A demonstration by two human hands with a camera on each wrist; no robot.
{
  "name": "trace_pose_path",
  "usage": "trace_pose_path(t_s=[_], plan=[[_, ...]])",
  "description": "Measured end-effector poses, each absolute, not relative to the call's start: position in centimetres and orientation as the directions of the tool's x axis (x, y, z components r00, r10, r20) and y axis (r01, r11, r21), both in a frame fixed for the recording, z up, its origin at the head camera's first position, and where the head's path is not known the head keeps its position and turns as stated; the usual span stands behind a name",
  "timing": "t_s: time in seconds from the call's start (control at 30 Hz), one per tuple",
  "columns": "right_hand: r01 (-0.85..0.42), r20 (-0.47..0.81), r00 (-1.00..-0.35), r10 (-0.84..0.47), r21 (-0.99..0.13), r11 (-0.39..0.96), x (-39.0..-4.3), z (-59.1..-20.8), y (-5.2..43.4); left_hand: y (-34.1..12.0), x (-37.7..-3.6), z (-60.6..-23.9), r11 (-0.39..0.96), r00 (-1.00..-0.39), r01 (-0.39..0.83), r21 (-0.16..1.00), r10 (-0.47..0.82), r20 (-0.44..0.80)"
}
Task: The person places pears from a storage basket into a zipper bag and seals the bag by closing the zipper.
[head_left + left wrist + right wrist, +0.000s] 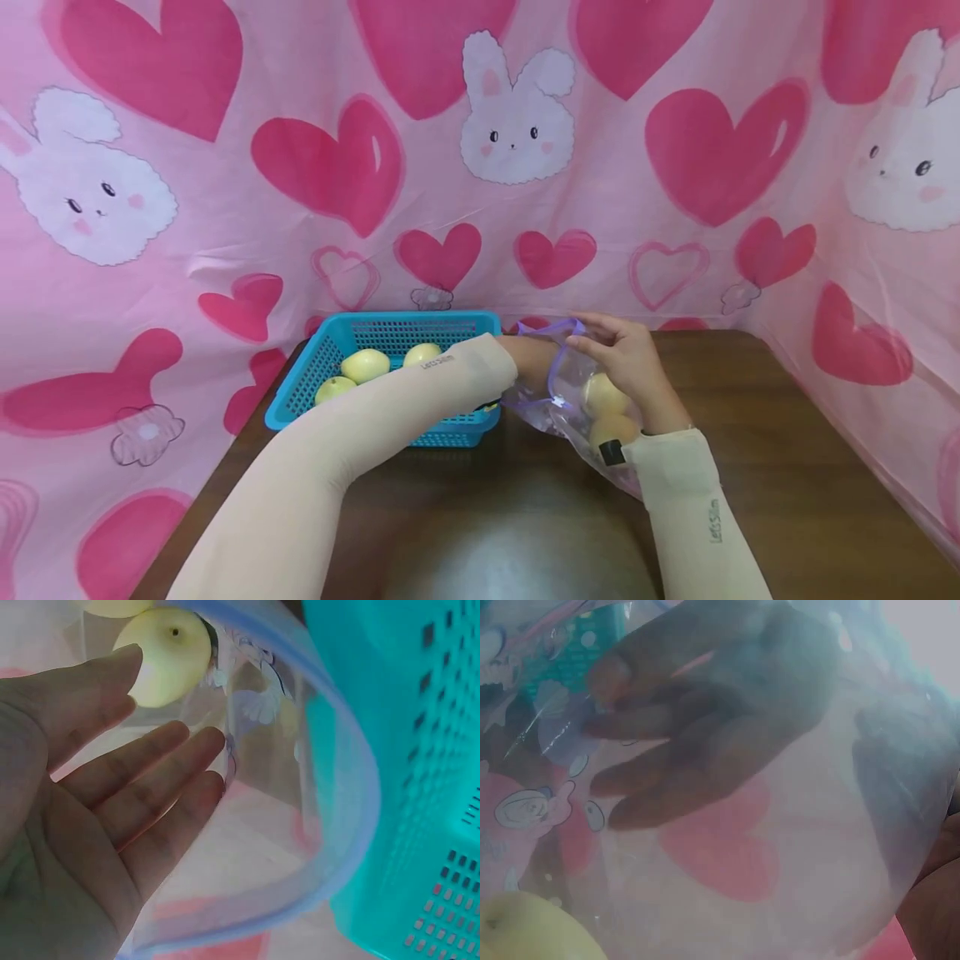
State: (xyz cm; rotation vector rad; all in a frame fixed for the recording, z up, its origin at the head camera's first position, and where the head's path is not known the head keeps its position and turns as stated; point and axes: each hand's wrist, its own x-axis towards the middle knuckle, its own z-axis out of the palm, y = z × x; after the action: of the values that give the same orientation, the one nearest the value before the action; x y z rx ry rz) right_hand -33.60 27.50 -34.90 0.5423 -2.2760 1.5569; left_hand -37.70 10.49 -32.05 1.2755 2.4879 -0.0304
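Observation:
A clear plastic bag (564, 406) with a purple rim lies on the brown table (787, 467), with two yellow fruits (603, 394) inside. My right hand (622, 350) pinches the bag's rim at the top and holds its mouth wide. My left hand (528, 358) reaches across into that mouth. In the left wrist view the left hand (112, 802) lies flat inside the bag rim (360, 825) with straight fingers, holding nothing, and a yellow fruit (166, 656) sits just past its fingertips. Through the bag film (780, 862) the right wrist view shows the left hand (705, 727) and a fruit (525, 930).
A blue perforated basket (330, 350) stands left of the bag under my left forearm and holds three yellow fruits (365, 365). Its wall (420, 750) is close beside the bag. Pink heart-and-rabbit cloth (517, 125) walls the table at the back and sides.

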Motion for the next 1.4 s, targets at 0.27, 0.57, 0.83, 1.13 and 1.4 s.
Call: trace_pose_path(t_s=[0.27, 0.57, 0.83, 1.13, 1.4], plan=[[-0.448, 0.442, -0.891, -0.098, -0.828, 0.338, -33.2, -35.0, 27.6, 10.1, -39.6, -33.7, 0.515, -0.467, 0.846, 0.136, 0.84, -0.278], [-0.444, 0.441, -0.893, -0.09, -0.832, 0.333, -33.2, -35.0, 27.3, 7.9, -38.5, -32.4, 0.48, -0.444, 0.873, 0.088, 0.856, -0.264], [-0.475, 0.472, -0.876, -0.095, -0.816, 0.329, -33.4, -35.1, 27.0, 5.9, -38.1, -31.3, 0.524, -0.475, 0.822, 0.221, 0.846, -0.241], [-0.474, 0.47, -0.877, -0.098, -0.817, 0.328, -33.3, -35.2, 27.1, 4.7, -37.6, -30.2, 0.498, -0.463, 0.836, 0.231, 0.866, -0.188], [-0.427, 0.424, -0.901, -0.09, -0.831, 0.356, -33.4, -35.3, 27.6, 3.1, -37.6, -28.9, 0.476, -0.455, 0.864, 0.163, 0.878, -0.152]])
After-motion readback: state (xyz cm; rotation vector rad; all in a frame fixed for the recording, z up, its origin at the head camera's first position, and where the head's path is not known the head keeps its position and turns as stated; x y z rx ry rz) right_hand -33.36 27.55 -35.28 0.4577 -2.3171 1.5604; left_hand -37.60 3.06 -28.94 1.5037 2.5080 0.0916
